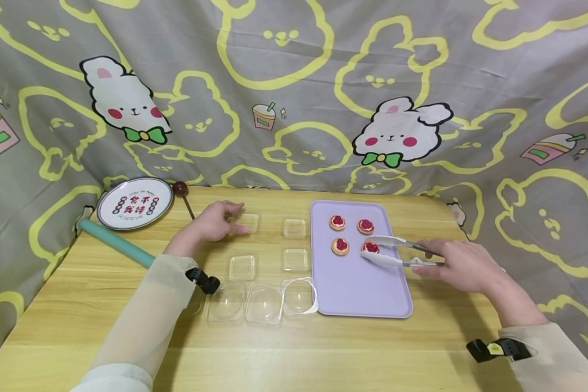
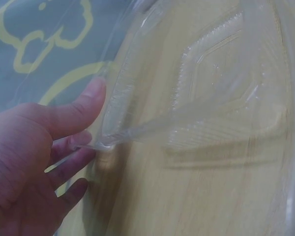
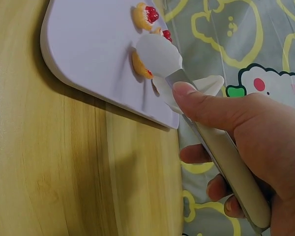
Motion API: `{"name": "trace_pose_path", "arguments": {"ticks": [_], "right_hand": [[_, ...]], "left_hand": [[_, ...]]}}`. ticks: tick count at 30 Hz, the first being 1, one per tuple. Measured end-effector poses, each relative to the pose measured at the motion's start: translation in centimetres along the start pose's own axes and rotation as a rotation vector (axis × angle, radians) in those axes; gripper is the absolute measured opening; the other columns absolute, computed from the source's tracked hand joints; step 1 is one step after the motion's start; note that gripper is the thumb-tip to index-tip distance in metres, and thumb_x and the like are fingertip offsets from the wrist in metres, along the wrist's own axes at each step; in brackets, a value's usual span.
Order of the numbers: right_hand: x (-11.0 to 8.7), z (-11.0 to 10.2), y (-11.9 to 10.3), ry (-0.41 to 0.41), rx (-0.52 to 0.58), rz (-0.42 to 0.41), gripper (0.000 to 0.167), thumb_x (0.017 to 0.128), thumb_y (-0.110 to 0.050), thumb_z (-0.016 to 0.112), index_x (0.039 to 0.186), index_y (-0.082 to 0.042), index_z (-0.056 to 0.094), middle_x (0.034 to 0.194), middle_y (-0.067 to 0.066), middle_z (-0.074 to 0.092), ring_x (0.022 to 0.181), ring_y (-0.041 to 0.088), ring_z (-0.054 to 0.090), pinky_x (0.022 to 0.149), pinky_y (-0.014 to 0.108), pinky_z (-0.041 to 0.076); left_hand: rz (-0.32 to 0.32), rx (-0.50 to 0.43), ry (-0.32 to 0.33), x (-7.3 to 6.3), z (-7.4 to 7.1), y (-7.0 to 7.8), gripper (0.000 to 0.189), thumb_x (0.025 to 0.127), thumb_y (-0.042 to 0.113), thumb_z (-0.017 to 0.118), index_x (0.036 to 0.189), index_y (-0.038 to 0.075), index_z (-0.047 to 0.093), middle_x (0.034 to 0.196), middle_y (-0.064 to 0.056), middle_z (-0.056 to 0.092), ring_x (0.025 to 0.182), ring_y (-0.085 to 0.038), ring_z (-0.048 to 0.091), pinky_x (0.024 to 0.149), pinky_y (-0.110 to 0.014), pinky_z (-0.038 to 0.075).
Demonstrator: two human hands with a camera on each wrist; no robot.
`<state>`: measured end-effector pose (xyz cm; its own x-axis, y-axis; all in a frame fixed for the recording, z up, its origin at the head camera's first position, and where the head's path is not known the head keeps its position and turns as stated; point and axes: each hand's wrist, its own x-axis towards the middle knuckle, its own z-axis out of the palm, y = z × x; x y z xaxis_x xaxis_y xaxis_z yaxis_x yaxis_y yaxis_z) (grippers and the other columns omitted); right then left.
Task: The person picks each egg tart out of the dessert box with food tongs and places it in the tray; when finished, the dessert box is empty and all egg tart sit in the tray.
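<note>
My right hand (image 1: pixel 465 264) grips metal tongs (image 1: pixel 411 244) with white tips over the lilac tray (image 1: pixel 360 296). The tips lie either side of the lower right tart (image 1: pixel 371 246), one of several small tarts with red topping; whether they squeeze it I cannot tell. Up close, the right wrist view shows the thumb (image 3: pixel 201 101) pressed along the tongs' handle, fingers curled beneath. At the far left of the group of clear plastic boxes, my left hand (image 1: pixel 215 222) holds the edge of one clear plastic box (image 2: pixel 201 110) between thumb and fingers.
Other clear boxes, such as an open one (image 1: pixel 242 267), stand left of the tray, with rounded clear lids (image 1: pixel 264 304) in front. A printed plate (image 1: pixel 134 204), a dark-headed stick (image 1: pixel 180 189) and a teal rod (image 1: pixel 115 242) lie left. A patterned curtain (image 1: pixel 294 98) encloses the table.
</note>
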<state>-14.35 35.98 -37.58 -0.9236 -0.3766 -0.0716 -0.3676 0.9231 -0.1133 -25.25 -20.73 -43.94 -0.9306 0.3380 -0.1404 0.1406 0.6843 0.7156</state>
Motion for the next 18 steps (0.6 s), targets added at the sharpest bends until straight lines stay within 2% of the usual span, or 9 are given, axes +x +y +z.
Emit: {"name": "trace_pose_path", "arguments": {"ticks": [5, 11, 18], "right_hand": [[0.1, 0.0, 0.1, -0.008, 0.011, 0.010, 0.071, 0.089, -0.071, 0.073, 0.130, -0.013, 0.073, 0.103, -0.003, 0.073, 0.082, 0.017, 0.062, 0.062, 0.044, 0.050], [-0.5, -0.2, 0.1, 0.015, 0.014, 0.003, 0.069, 0.088, -0.069, 0.074, 0.131, -0.014, 0.073, 0.109, -0.001, 0.075, 0.089, 0.023, 0.069, 0.067, 0.053, 0.055], [-1.2, -0.8, 0.0, 0.043, 0.044, 0.018, 0.078, 0.091, -0.068, 0.073, 0.140, -0.008, 0.068, 0.128, 0.014, 0.073, 0.109, 0.039, 0.071, 0.081, 0.064, 0.055]], "left_hand": [[0.000, -0.005, -0.004, 0.0, 0.0, 0.0, 0.080, 0.092, 0.026, 0.086, 0.158, 0.002, 0.047, 0.160, -0.021, 0.046, 0.147, -0.041, 0.041, 0.122, -0.053, 0.032], [-0.016, -0.011, -0.009, -0.1, 0.1, 0.2, 0.080, 0.093, 0.026, 0.085, 0.159, 0.005, 0.046, 0.162, -0.022, 0.042, 0.148, -0.042, 0.040, 0.122, -0.055, 0.031], [-0.009, -0.010, 0.000, -0.3, 0.1, 0.1, 0.080, 0.092, 0.025, 0.086, 0.159, 0.005, 0.046, 0.161, -0.023, 0.043, 0.148, -0.043, 0.040, 0.123, -0.055, 0.030]]}}
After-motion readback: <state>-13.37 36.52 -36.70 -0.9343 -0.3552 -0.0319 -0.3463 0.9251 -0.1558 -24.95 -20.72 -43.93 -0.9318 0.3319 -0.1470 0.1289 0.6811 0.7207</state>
